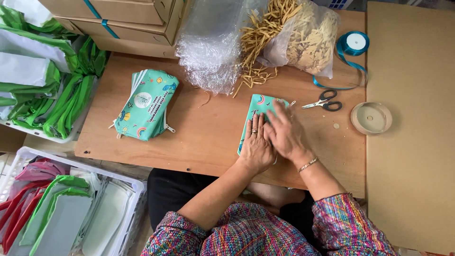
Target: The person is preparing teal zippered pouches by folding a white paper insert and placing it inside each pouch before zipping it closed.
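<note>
A teal printed pouch (pixel 258 106) lies flat on the wooden table (pixel 208 137), near its front edge and a little right of the middle, with its long side running away from the person. Both hands rest on top of it and cover most of its lower part, so only the far end with a small rainbow print and a strip of the left edge show. The left hand (pixel 256 144) lies palm down on the near half, its fingers (pixel 254 124) straight and spread a little, pointing away from the body and pressing the fabric flat; they grip nothing. The right hand (pixel 285 132) crosses over beside it, palm down, with its fingers (pixel 277 113) stretched out flat toward the pouch's far right corner, also open and holding nothing. A bracelet (pixel 308 164) sits on the right wrist. Just beyond the pouch's far right corner lie scissors (pixel 324 101) with black handles, apart from the fingertips. Farther right are a clear round lid (pixel 371 118) and a spool of teal ribbon (pixel 354 43). To the left, well apart, sits a stack of matching teal pouches (pixel 147 104). At the back of the table are crumpled bubble wrap (pixel 211 47) and a clear bag of tan paper shreds (pixel 294 33).
</note>
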